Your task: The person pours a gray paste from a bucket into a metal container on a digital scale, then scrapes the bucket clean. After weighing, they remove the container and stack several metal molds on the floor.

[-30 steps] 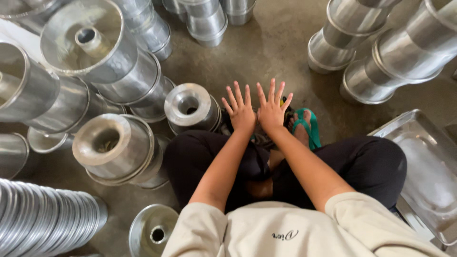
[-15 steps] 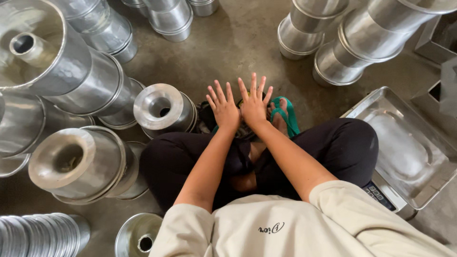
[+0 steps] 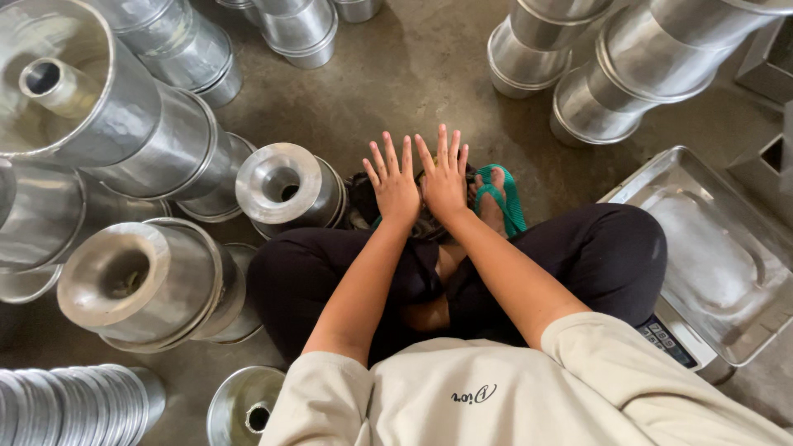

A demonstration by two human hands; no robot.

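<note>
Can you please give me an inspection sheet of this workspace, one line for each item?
Surface: bare concrete floor; the person sits cross-legged on it.
Job's things: metal tube mould stands nearest the left hand.
Clutter: stacked moulds at left, more stacks top right, ribbed stack bottom left, scale with tray at right, green sandal on a foot.
Grips: left hand and right hand are open, fingers spread, side by side, holding nothing.
Cables: nothing seen.
Surroundings: nothing seen beyond the floor.

View: shifted, scene sits further right and lower in frame.
Left hand: unmoved over feet, fingers now more upright.
Right hand: likewise.
Shiny flat-topped aluminium tube mould: now nearer frame centre.
</note>
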